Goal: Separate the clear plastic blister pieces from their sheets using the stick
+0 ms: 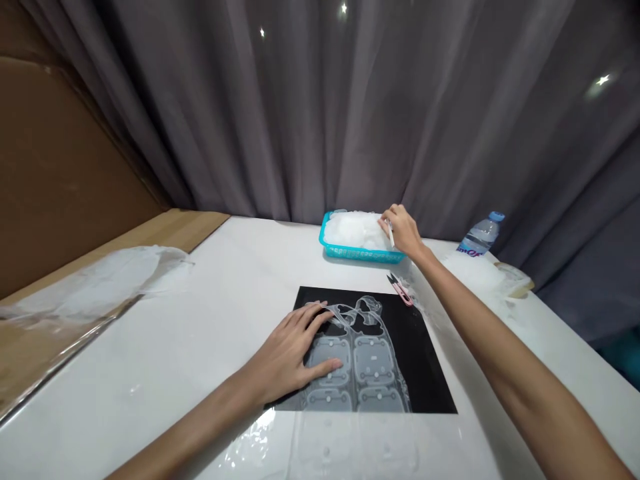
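My left hand [295, 350] lies flat with fingers spread on a clear moulded plastic sheet [363, 363], which rests on a black mat [420, 347]. My right hand [401, 230] is stretched out to the far side, at the right edge of a turquoise basket [350, 253] heaped with white translucent pieces [354, 229]. Its fingers are closed round a thin white stick-like tool [391, 233]. Small pink thread snips [401, 289] lie on the table between the basket and the mat.
A water bottle [480, 237] lies at the back right beside a crumpled clear bag [493, 273]. Clear plastic wrap [95, 277] covers cardboard on the left. A grey curtain hangs behind the white table [210, 313].
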A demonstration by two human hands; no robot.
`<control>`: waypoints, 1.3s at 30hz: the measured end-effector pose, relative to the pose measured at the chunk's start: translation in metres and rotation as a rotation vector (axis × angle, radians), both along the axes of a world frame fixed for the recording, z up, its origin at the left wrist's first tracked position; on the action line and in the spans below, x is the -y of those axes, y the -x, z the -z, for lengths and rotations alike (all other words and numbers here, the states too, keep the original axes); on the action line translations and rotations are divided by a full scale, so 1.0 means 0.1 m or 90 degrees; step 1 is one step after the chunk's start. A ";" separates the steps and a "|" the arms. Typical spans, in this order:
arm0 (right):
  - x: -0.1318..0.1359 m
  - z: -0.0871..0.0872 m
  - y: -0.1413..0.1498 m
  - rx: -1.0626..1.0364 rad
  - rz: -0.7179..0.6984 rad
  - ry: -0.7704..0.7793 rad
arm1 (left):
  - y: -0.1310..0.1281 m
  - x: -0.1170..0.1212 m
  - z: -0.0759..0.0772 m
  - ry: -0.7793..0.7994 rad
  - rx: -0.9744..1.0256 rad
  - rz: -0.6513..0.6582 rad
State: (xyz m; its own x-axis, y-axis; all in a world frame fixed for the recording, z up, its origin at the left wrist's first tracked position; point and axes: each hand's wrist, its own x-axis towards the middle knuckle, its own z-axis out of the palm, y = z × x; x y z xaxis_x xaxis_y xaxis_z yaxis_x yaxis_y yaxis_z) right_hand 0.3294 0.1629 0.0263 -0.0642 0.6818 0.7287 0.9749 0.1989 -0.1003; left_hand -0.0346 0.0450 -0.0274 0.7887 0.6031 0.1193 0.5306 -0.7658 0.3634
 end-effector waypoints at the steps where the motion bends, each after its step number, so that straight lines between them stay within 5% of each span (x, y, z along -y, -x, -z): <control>1: 0.02 0.04 0.02 0.004 -0.007 0.008 | -0.01 -0.01 0.00 -0.008 0.017 -0.008; 7: 0.25 0.01 0.02 -0.033 -0.002 -0.006 | -0.12 -0.07 -0.03 -0.004 0.081 -0.054; 11: 0.73 -0.03 0.19 -0.102 -0.026 -0.024 | -0.14 -0.07 -0.04 -0.036 0.089 -0.055; 15: 1.53 0.10 0.51 -0.286 -0.225 0.171 | -0.21 0.06 -0.10 -0.066 0.106 -0.041; 21: 2.34 0.28 0.73 -0.338 -0.333 0.464 | -0.39 0.37 -0.06 0.037 0.066 0.080; 33: 2.41 0.38 0.68 -0.353 -0.429 0.488 | -0.30 -0.05 -0.08 0.099 0.006 0.098; 39: 2.39 0.45 0.70 -0.338 -0.399 0.447 | -0.38 0.07 -0.17 0.056 0.046 0.123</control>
State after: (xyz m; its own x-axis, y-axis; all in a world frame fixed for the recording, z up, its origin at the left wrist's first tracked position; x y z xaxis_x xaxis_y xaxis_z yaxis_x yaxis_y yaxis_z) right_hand 0.2597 -0.0761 -0.0187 -0.3385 0.9136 0.2252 0.5180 0.3807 -0.7660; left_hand 0.0033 0.0382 -0.0101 0.8819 0.4523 0.1328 0.3476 -0.8142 0.4651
